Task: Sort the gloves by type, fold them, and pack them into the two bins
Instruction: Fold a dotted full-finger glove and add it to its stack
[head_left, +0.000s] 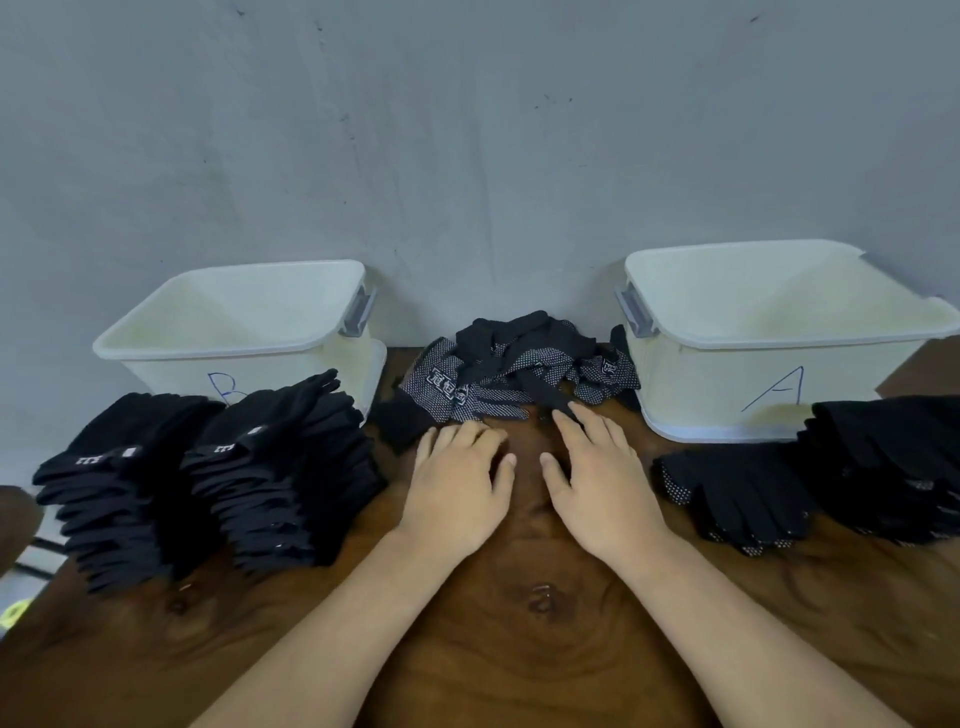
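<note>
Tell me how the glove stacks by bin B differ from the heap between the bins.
The stacks are neat and layered; the heap is loose and tangled. The stacks look plain black; the heap shows white-dotted gloves. Both are dark gloves lying on the table.

Bins (249, 332): were cream-white, blue letters.
Loose gloves (514, 371): were black, white-dotted.
Table (519, 649): was dark brown woodgrain.

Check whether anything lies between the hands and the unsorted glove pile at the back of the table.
Nothing visible does. The left hand and right hand rest open on the table just in front of the unsorted glove pile, fingertips at its near edge.
</note>
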